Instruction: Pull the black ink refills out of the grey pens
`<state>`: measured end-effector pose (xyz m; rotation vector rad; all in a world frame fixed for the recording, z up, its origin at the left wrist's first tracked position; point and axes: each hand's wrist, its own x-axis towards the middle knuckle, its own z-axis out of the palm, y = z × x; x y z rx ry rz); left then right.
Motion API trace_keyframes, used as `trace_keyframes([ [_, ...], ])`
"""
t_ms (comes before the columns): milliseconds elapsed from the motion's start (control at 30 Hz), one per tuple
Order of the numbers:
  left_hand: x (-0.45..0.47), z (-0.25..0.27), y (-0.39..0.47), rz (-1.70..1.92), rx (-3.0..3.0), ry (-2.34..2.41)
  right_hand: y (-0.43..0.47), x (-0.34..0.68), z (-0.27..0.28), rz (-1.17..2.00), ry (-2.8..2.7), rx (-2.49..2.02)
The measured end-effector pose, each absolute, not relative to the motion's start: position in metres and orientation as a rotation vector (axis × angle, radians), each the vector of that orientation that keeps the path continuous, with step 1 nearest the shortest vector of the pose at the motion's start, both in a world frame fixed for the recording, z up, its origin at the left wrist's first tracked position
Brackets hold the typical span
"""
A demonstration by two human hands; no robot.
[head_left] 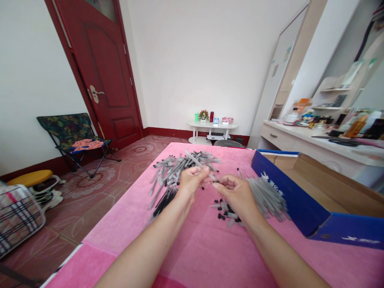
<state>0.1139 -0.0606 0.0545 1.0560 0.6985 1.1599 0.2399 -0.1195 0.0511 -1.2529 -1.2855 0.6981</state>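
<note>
Item 1: L hand [192, 178]. Thumb & fingertips nearly closed, pinching 1 clear tube [196, 161].
Item 2: R hand [237, 190]. Just beside L hand; thumb & fingers curled in, pinched on the tube's near end. Dark tip there; can't tell if a separate pc.
Item 3: the tube, qty 1. Slants from beyond L hand, thru its grip, down to R fingertips.
Item 4: loose tubes [172, 166], many, mostly clear/grey w/ some black ends. Heaped beyond & left of L hand, lying every which way.
Item 5: black rods [163, 203], qty unclear. Left of L hand, nr the wrist.
Item 6: small black caps [221, 217], w/ some clear pcs mixed in. Nr side of R hand, partly hidden by it.
Item 7: grey tube stack [268, 198]. Right of R hand, roughly parallel, blurred.
Item 8: blue box [288, 192], open, brown inside, white lettering. Further right of R hand, just past the stack.
Item 9: pink cloth [201, 256]. Under both hands & all the above.
</note>
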Motion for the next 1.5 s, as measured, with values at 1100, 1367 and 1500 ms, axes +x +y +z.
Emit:
trace_keyframes([
  [1100,0.097,0.058,-0.043,1.270,0.960,0.735,-0.115,0.275,0.065,0.673,-1.289,-1.425],
  [1367,0.098,0.061,-0.045,1.259,0.948,0.740,-0.112,0.313,0.062,0.306,-1.684,-1.794],
  [1500,0.098,0.060,-0.045,1.258,0.953,0.747,-0.113,0.324,0.060,0.273,-1.856,-1.979],
])
